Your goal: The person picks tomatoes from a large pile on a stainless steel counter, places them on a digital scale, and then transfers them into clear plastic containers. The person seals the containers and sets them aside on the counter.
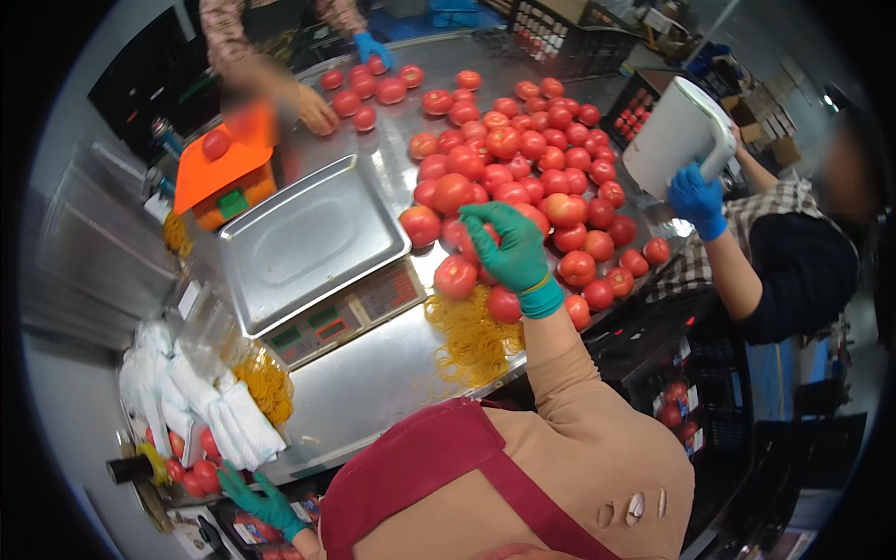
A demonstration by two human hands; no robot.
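Note:
My right hand [507,248], in a green glove with a rubber band at the wrist, is over the near edge of a heap of red tomatoes [518,164]. Its fingers curl above a blurred tomato; whether they grip it is hidden. Below it lies a pile of yellow rubber bands [472,339]. Down at the lower left, my green-gloved left hand [266,500] has its fingers spread beside several tomatoes [205,476] at the table's corner, above a crate of packed tomatoes [255,528]. A digital scale [343,318] with a bare steel pan [315,241] stands between my hands.
White folded packaging [203,402] and more rubber bands [264,385] lie left. An orange scale [224,164] carries one tomato. Across the steel table [357,392], a person's hands [315,108] touch tomatoes. At right, another person's blue-gloved hand [696,199] holds a white jug-like container [672,136].

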